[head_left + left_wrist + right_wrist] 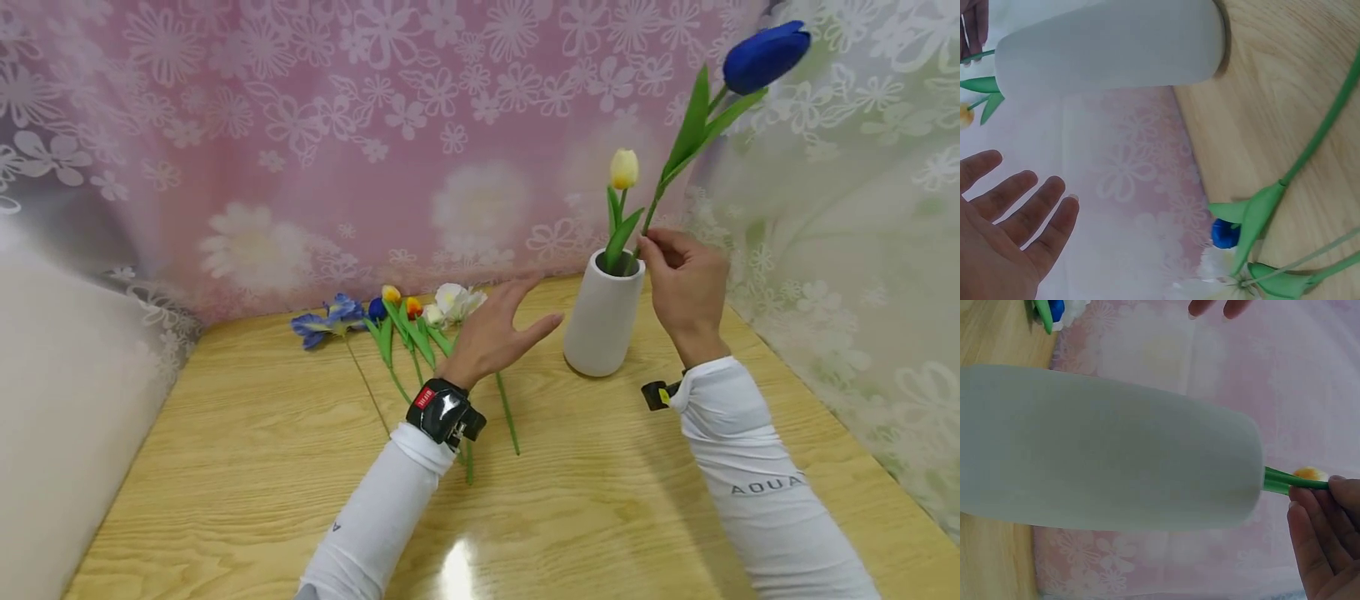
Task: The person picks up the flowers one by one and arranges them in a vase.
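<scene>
My right hand [690, 279] pinches the green stem of a blue tulip [765, 58] just above the mouth of a white vase [602, 325]. The stem's lower end reaches into the vase, and the bloom leans up to the right. A pale yellow tulip [623, 169] stands in the same vase, its leaves at the rim. In the right wrist view the pinched stem [1310, 483] runs from thumb and fingers into the opening. To the left of the vase, my left hand [498, 329] hovers with fingers spread, holding nothing, above the flowers on the table.
Several artificial flowers lie left of the vase: a blue-violet iris [330, 321], an orange tulip [414, 308], a white flower [456, 302] and others, stems pointing toward the front. Behind the wooden table [247, 467] hangs a pink floral curtain [337, 150]; a pale one [862, 275] hangs at right.
</scene>
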A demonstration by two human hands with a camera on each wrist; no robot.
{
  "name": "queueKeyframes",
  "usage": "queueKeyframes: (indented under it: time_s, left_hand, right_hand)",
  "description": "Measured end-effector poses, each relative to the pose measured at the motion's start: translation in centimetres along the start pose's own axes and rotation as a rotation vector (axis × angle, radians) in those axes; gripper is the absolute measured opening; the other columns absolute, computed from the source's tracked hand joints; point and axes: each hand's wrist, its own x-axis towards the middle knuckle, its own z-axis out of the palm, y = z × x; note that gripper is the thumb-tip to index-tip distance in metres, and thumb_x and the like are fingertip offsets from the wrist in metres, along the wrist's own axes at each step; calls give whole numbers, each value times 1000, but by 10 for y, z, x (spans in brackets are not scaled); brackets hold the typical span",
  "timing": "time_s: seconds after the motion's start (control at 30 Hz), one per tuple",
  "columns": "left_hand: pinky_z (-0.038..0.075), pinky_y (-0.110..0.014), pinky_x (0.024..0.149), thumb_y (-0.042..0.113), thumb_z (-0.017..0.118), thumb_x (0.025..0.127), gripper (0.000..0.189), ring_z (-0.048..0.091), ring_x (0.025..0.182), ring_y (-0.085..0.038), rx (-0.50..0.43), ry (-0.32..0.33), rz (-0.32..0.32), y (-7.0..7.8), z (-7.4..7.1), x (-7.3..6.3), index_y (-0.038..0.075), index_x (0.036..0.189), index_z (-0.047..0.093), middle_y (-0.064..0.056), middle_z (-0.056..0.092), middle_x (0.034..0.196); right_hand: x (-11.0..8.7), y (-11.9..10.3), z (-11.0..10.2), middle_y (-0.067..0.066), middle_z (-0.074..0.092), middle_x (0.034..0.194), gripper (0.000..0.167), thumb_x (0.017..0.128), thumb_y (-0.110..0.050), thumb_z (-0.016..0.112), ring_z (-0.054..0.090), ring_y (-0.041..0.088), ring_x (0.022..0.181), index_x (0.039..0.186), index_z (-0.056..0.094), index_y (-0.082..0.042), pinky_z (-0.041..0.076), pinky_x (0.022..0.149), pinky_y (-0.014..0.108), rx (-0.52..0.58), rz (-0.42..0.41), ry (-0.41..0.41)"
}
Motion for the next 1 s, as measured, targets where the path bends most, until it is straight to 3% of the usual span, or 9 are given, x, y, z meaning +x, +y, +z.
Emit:
queueKeyframes:
  time_s: [0.2,0.33,0.47,0.7,1.0]
  left_hand:
    - [38,-43,102,68,44,90,72,38,133,-18,4,6,-27,-11,3,-8,27,148,37,2,37,148]
    - [39,-44,101,67,44,90,72,41,131,-20,9,4,-50,-17,4,-12,23,147,39,0,39,146]
    - [40,-45,100,66,44,90,72,42,130,-21,12,-9,-70,-23,4,-17,23,147,39,0,39,146]
    - [40,-47,100,66,44,91,72,41,131,-22,18,-17,-99,-33,1,-23,24,148,37,0,37,148]
    - [43,-47,96,63,47,91,69,45,128,-24,21,-27,-136,-46,-5,-31,23,147,39,-2,38,148]
  right_hand:
    - [-4,5,7,10,72,95,27,91,-28,67,53,-10,68,107,75,-8,41,62,12,-155,25,-42]
    - [-5,6,9,9,72,93,29,91,-34,67,59,2,70,107,76,-12,39,56,16,-252,31,-77]
    - [-6,5,10,11,71,85,33,89,-38,67,59,16,69,101,77,-9,38,53,20,-286,48,-85]
    - [-13,-3,13,13,69,83,41,86,-44,69,52,5,64,94,77,-5,38,55,19,-203,76,-86]
    - [-30,-10,30,8,68,70,33,89,-35,69,58,3,59,90,75,-2,42,55,18,-39,31,-188]
